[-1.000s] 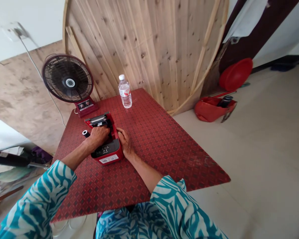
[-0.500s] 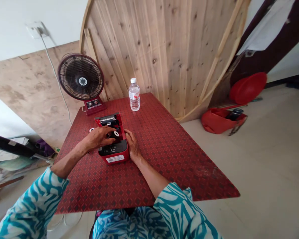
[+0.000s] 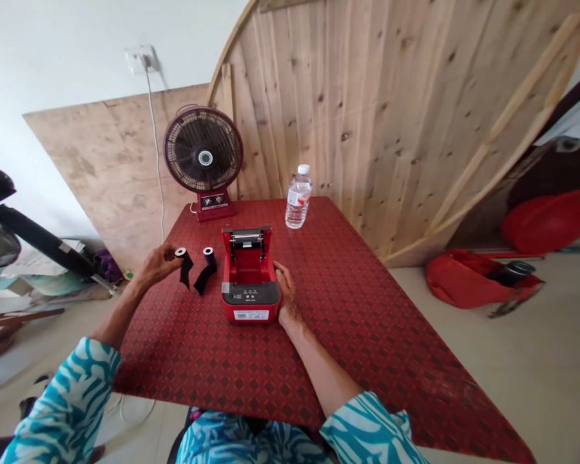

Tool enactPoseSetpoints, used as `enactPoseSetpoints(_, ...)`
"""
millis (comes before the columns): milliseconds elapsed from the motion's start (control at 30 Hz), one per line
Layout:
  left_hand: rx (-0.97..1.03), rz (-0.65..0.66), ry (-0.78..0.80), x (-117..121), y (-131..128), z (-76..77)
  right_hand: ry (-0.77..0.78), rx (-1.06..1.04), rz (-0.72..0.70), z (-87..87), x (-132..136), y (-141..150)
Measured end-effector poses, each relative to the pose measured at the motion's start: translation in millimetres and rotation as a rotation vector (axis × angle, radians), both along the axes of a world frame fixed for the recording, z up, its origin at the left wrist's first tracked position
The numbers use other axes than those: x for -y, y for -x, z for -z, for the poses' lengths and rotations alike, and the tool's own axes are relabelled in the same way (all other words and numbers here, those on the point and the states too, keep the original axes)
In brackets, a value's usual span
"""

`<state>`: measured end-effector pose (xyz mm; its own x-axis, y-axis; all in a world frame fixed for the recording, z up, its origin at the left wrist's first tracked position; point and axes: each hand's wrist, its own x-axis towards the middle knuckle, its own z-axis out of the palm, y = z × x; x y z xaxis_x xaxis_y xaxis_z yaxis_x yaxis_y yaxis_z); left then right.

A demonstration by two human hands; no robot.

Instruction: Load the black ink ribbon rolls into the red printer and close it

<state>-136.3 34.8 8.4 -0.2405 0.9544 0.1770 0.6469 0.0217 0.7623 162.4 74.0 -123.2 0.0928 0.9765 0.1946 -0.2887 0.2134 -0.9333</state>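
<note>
A small red and black printer (image 3: 251, 303) stands on the table, its lid raised and its red inner bay bare. My right hand (image 3: 287, 295) lies along the printer's right side, fingers stretched and touching it. To the left, my left hand (image 3: 158, 265) pinches a roll of black ribbon (image 3: 184, 263) by its white-ended top, with a loose strip hanging down. Beside that, a second roll of black ribbon (image 3: 209, 259) stands on the table, its tail spread toward me.
A red patterned tabletop (image 3: 348, 348) lies under everything. At its back are a dark red fan (image 3: 203, 154) and a water bottle (image 3: 298, 200). A large wooden panel (image 3: 367, 116) leans behind. Right of the table, a red bag (image 3: 459, 280) rests on the floor.
My left hand has moved out of the printer to the left and now holds a black ribbon roll. The white-ended roll seen in the bay is gone from there. My right hand stays on the printer's side.
</note>
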Motion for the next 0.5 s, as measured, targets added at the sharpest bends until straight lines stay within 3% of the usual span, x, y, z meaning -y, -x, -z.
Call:
enactPoseSetpoints(100, 0.044, 0.05, 0.019, -5, -7, 34.2, 0.042, -0.002, 0.007, -0.8, 1, -1)
enactPoseSetpoints(167, 0.056, 0.075, 0.033, -6, -11, 44.9, 0.052, 0.003, 0.009, -0.6, 1, -1)
enactPoseSetpoints(233, 0.052, 0.084, 0.039, -5, -13, 46.0, 0.053, 0.012, 0.012, 0.1, 2, -1)
enactPoseSetpoints(367, 0.001, 0.02, -0.02, 6, -18, 32.8, 0.046, 0.044, 0.014, 0.5, 2, 0)
enactPoseSetpoints(433, -0.021, 0.007, -0.043, 19, -31, 28.5, 0.058, 0.042, 0.009, -0.8, 3, 1)
enactPoseSetpoints(500, -0.016, 0.077, -0.025, 35, -53, 30.1, 0.082, 0.016, -0.012, -3.0, 4, 1)
